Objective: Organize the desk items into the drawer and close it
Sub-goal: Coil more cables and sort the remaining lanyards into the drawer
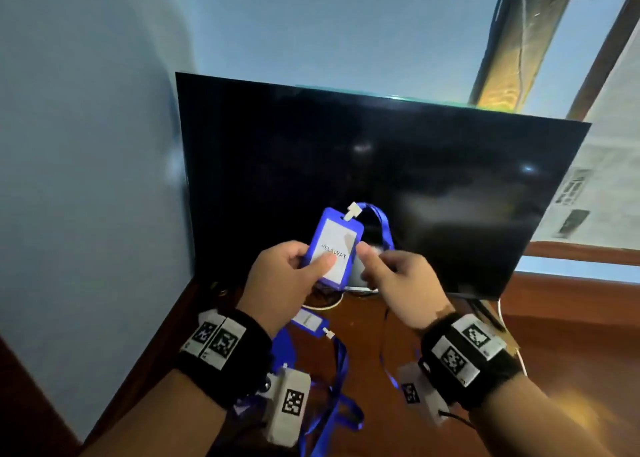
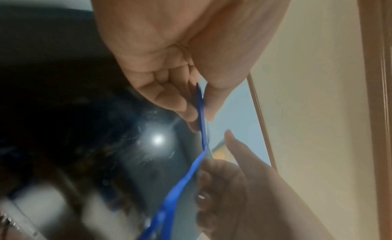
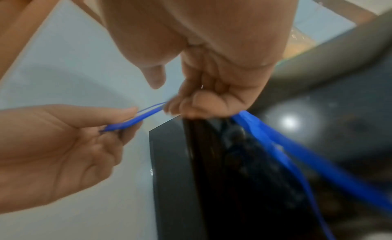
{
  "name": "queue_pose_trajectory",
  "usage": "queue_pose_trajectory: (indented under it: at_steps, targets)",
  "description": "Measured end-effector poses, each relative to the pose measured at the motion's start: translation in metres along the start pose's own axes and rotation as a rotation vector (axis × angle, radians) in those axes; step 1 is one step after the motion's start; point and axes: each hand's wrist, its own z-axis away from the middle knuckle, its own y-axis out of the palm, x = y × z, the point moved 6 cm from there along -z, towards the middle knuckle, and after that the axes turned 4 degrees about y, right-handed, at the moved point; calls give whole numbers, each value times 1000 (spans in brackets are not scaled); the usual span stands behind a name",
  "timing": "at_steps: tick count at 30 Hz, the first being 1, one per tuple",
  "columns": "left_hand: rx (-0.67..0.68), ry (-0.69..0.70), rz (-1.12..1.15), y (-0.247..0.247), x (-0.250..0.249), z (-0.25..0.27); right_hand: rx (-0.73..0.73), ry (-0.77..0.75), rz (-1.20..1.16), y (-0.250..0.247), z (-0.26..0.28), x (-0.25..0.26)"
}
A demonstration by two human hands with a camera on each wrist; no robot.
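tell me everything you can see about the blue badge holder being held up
The blue badge holder is a flat, plastic-looking frame around a white card reading "PELAWAT", with a white clip at its top joined to a blue lanyard. It is held in the air before the dark screen, tilted right. The left hand pinches its lower left; the right hand touches its right edge.

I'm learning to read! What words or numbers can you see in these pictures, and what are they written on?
"PELAWAT": on the white card in the blue badge holder held by the left hand.
Second badge on the desk: print too blurred to read.
Wrist markers: square patterns, no words.
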Motion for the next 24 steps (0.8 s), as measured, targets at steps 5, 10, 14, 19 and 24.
queue_pose_trajectory:
  at_steps: [5,10,14,19,24]
  targets:
    - [139,25,-79,17,0,29,210,118,-427,22,12,-14]
    - [31,-99,-79,-7,33,30,161,-130,-207,-15,12,-1]
    - [297,39,-214,6,17,20,242,-279,-19,-31,19,15]
    - [575,-20,51,44,-2,40,-33,-189,-233,-61,14,19]
    - [652,158,-250,39,-30,70,-237,-78,46,-69,13,-18]
